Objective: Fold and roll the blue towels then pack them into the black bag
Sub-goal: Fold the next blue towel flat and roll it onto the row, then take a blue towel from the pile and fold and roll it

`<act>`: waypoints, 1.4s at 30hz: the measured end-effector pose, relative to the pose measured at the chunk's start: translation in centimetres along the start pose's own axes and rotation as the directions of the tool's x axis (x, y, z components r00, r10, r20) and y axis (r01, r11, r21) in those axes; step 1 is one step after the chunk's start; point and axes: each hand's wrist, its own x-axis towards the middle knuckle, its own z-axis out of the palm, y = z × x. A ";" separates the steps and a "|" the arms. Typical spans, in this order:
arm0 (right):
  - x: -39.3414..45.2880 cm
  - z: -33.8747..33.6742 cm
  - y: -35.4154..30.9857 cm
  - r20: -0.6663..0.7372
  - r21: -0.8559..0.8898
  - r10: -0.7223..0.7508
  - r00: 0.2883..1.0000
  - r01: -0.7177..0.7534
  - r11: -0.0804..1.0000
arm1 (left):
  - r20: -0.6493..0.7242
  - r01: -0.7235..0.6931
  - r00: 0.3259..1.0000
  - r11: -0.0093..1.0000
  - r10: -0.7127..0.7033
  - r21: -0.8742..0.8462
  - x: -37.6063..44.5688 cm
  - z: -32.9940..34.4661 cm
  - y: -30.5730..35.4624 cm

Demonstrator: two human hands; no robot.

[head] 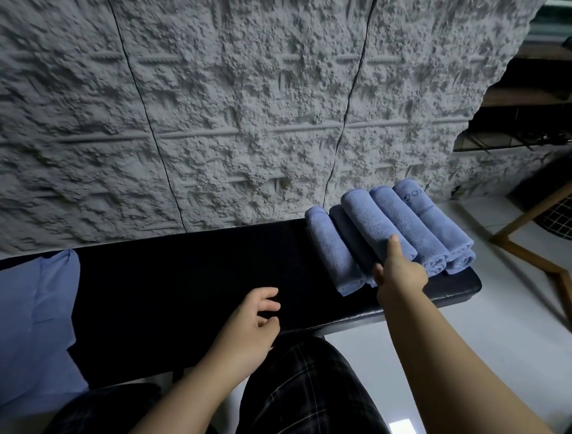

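While five rolls (381, 233) lie stacked at the bench's (187, 279) right end, the right hand (398, 271) grips one roll and the left hand (251, 319) hovers relaxed, holding nothing. Unrolled towels (26, 326) wait left; no bag shows, so packing seems unstarted.

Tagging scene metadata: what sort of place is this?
Probably a room in a home or small studio, not a lab: a black padded bench against a grey textured stone-look wall, a pale glossy floor, and a wooden frame at right.

Left hand (251, 317) loosely curled — right hand (398, 271) reaching forward.
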 end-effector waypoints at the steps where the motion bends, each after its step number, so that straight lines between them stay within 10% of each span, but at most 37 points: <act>1: 0.2 0.0 0.5 0.005 -0.009 -0.025 1.000 0.025 1.000 | -0.007 -0.001 1.000 1.000 0.000 -0.003 0.0 -0.1 -0.1; 8: -7.1 0.3 2.5 0.024 -0.133 -0.143 0.989 0.145 0.980 | -0.195 -0.003 0.980 0.983 0.039 0.186 -1.4 -2.1 -2.0; 14: -13.3 1.1 9.0 0.542 -0.190 -0.342 0.767 0.509 0.840 | -0.459 0.142 0.858 0.750 0.232 0.646 -3.7 -7.3 -7.3; 21: -14.5 0.9 11.8 0.821 -0.255 -0.253 0.511 0.725 0.639 | -0.687 0.423 0.719 0.722 0.101 0.548 -5.7 -12.6 -11.1; 28: -14.0 0.3 12.4 0.853 -0.278 -0.218 0.474 0.766 0.579 | -0.784 0.510 0.615 0.803 -0.091 0.307 -6.3 -14.7 -12.7; 42: -14.3 0.2 12.4 0.888 -0.244 -0.240 0.392 0.844 0.477 | -0.790 0.082 0.604 0.977 0.107 0.195 -7.0 -15.2 -7.7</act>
